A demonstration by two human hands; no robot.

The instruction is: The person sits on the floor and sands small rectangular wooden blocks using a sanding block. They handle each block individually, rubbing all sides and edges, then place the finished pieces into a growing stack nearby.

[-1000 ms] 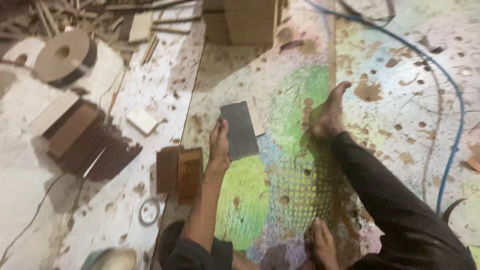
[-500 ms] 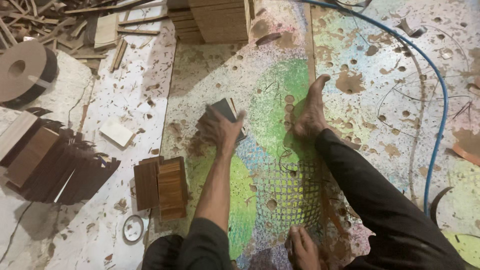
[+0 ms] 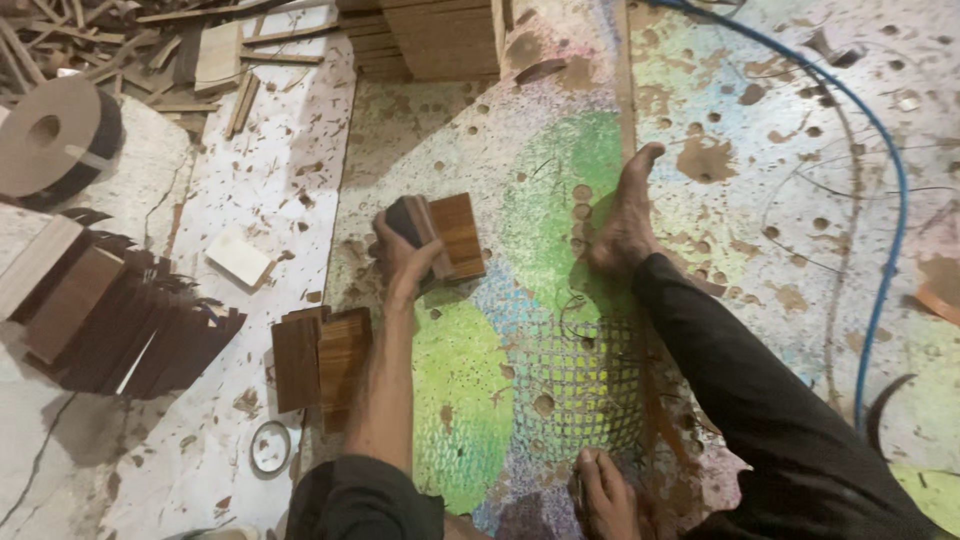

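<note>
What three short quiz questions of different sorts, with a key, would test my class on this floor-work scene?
1. True or false: the left hand grips a small wooden panel.
2. Which lies nearest the right hand? A) blue hose B) mesh-patterned patch C) roll of edge tape
3. What rests on the painted board beyond the mesh patch?

Key: 1 true; 2 B; 3 a bare foot.

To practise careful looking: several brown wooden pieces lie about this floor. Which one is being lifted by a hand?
The brown wooden piece tilted up in the left hand; the small stack beside the forearm lies flat, untouched.
</note>
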